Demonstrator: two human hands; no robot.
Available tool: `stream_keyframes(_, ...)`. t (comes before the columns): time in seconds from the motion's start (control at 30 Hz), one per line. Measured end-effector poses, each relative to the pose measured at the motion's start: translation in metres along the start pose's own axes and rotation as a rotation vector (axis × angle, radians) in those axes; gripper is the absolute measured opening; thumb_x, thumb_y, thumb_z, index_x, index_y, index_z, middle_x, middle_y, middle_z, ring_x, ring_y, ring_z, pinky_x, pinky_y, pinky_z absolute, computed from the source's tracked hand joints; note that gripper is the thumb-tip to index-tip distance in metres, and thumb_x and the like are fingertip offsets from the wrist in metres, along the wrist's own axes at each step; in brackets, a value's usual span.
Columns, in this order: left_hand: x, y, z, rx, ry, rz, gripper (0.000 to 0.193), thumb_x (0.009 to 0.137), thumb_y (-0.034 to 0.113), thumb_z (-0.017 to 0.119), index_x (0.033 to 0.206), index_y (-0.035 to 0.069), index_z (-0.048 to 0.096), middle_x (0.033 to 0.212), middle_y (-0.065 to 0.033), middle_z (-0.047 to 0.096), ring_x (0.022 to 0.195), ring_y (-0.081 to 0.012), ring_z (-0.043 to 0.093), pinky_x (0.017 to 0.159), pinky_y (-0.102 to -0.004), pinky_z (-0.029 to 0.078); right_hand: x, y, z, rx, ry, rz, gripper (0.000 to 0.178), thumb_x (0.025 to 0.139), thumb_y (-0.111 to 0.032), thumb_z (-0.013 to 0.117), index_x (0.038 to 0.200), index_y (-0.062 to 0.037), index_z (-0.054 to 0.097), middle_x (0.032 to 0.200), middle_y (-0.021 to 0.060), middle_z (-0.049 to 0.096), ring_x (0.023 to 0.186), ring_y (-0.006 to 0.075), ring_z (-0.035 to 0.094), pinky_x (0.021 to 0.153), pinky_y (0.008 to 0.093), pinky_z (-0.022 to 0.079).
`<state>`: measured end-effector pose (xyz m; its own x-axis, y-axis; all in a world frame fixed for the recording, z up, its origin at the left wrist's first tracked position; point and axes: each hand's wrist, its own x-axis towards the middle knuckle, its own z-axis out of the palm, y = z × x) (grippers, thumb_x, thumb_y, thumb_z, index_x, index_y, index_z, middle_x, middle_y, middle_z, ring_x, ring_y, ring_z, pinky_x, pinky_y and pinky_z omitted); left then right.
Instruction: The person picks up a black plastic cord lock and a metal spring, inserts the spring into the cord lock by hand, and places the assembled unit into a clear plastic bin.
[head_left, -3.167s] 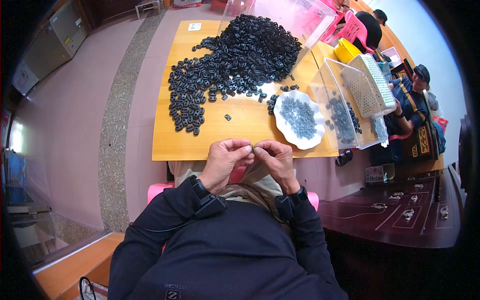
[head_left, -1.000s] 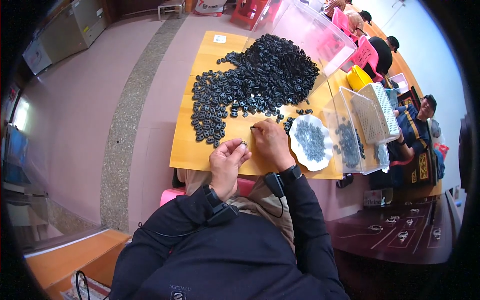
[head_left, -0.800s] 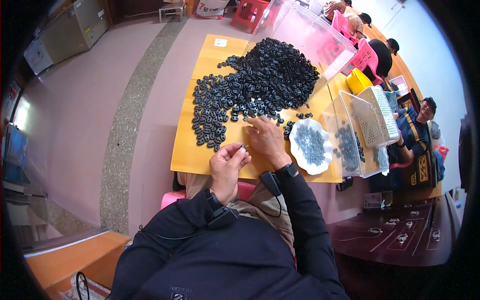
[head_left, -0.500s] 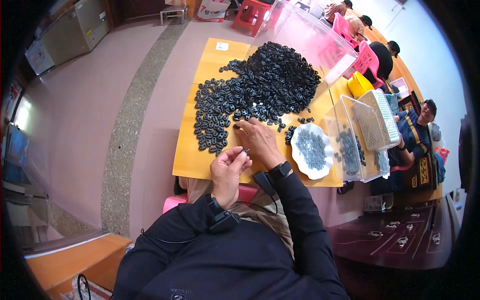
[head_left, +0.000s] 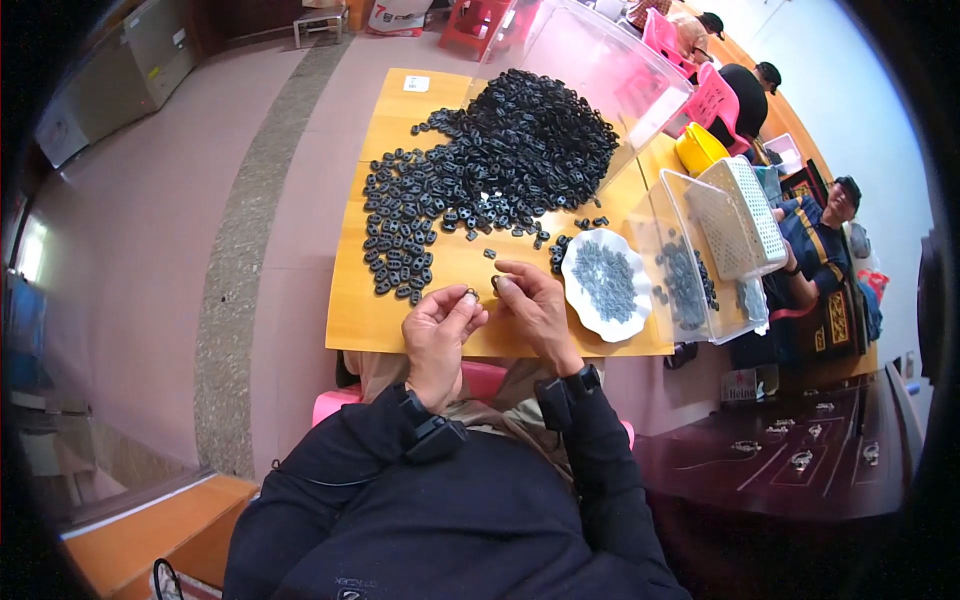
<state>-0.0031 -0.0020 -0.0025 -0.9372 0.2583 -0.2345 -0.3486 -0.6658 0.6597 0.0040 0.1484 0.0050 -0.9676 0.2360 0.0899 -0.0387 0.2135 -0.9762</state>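
Observation:
Near the table's front edge, my left hand (head_left: 436,328) pinches a small dark piece (head_left: 471,292) between thumb and fingertips; its exact kind is too small to make out. Just beside it, my right hand (head_left: 538,310) holds a black two-holed oval piece (head_left: 496,284) between thumb and forefinger. The two hands are close but apart. Beyond them spreads a large heap of the same black two-holed pieces (head_left: 545,140), thinning to a single layer at the left. To the right of my right hand, a white scalloped dish (head_left: 618,334) holds many small grey pieces (head_left: 604,280).
A large clear bin (head_left: 640,75) lies behind the heap on the wooden table (head_left: 350,325). At the right stand a clear box (head_left: 675,300) with black pieces inside, a white perforated basket (head_left: 755,225) and a yellow bowl (head_left: 700,150). A co-worker (head_left: 825,240) sits beyond.
My right hand has drawn back from the heap's near edge with a black two-holed piece, closer to my body. The left hand stays low, still pinching its small piece. The view has shifted slightly.

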Motion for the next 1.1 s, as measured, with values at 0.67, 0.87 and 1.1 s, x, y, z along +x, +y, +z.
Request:
stream_keyframes(0.67, -0.002, -0.006, 0.001, 0.032, -0.043, -0.073, 0.017, 0.089, 0.002, 0.061, 0.105, -0.003, 0.057, 0.094, -0.009, 0.064, 0.083, -0.0156, 0.066, 0.076, -0.0263, 0.056, -0.041, 0.012, -0.013, 0.409, -0.073, 0.258, 0.03, 0.089, -0.002, 0.061, 0.117, 0.0074, 0.057, 0.094, 0.0114, 0.067, 0.08, 0.0168, 0.067, 0.072, 0.027, 0.056)
stream_keyframes(0.87, 0.0, -0.007, 0.0, 0.044, -0.019, -0.08, 0.017, 0.089, 0.002, 0.062, 0.105, -0.003, 0.058, 0.093, -0.0082, 0.064, 0.083, -0.0147, 0.065, 0.075, -0.0255, 0.056, -0.042, 0.017, -0.011, 0.443, -0.073, 0.28, 0.028, 0.09, -0.002, 0.059, 0.117, 0.0055, 0.058, 0.089, 0.0067, 0.065, 0.077, 0.0126, 0.063, 0.072, 0.0289, 0.057)
stream_keyframes(1.1, 0.0, -0.006, 0.002, 0.053, -0.027, -0.079, 0.017, 0.088, 0.002, 0.062, 0.104, -0.002, 0.058, 0.092, -0.0073, 0.064, 0.081, -0.0133, 0.064, 0.074, -0.0243, 0.056, -0.042, 0.016, -0.012, 0.405, -0.112, 0.229, 0.029, 0.089, -0.003, 0.061, 0.117, 0.0059, 0.058, 0.094, 0.0111, 0.067, 0.078, 0.0157, 0.066, 0.069, 0.0261, 0.056)
